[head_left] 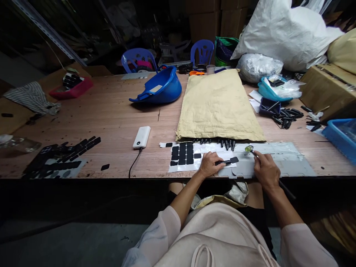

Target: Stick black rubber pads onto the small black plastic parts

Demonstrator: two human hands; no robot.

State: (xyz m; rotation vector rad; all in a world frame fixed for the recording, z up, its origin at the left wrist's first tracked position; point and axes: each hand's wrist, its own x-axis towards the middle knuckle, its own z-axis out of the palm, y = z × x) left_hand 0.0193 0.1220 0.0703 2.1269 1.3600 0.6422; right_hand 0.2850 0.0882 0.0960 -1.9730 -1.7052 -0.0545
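Observation:
My left hand (210, 164) is closed on a small black stick with a flat pad at its end (229, 161), held just above the table's near edge. Beside it lies a white sheet carrying several black rounded pads (183, 154). My right hand (265, 168) pinches a thin tool (255, 154) whose tip touches a small green blob (248, 148) on a grey plastic sheet (289, 163). A row of black sticks (219, 142) lies along the front edge of a tan sack (219, 105).
A white power bank (141, 137) with a cable lies left of the sheet. More black pads (63, 154) sit at the near left. Further back are a blue basin (160, 89), a red tray (72, 89), blue bins (340, 137), black parts (286, 115) and white bags (283, 33).

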